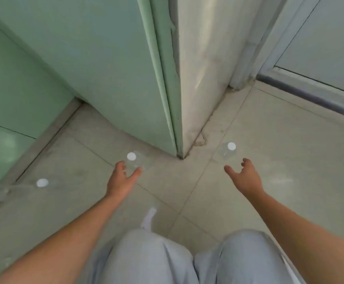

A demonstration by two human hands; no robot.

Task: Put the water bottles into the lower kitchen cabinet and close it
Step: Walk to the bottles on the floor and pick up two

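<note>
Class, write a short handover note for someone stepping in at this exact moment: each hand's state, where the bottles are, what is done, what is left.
The left hand has fingers and thumb curled round the middle bottle, which stands on the floor.
The right hand is open, reaching toward the right bottle without touching it.
The left bottle stands untouched on the floor, near the green cabinet.
Done: nothing stored; all three bottles are on the floor.
Left: put all three in the lower cabinet, then close it.
</note>
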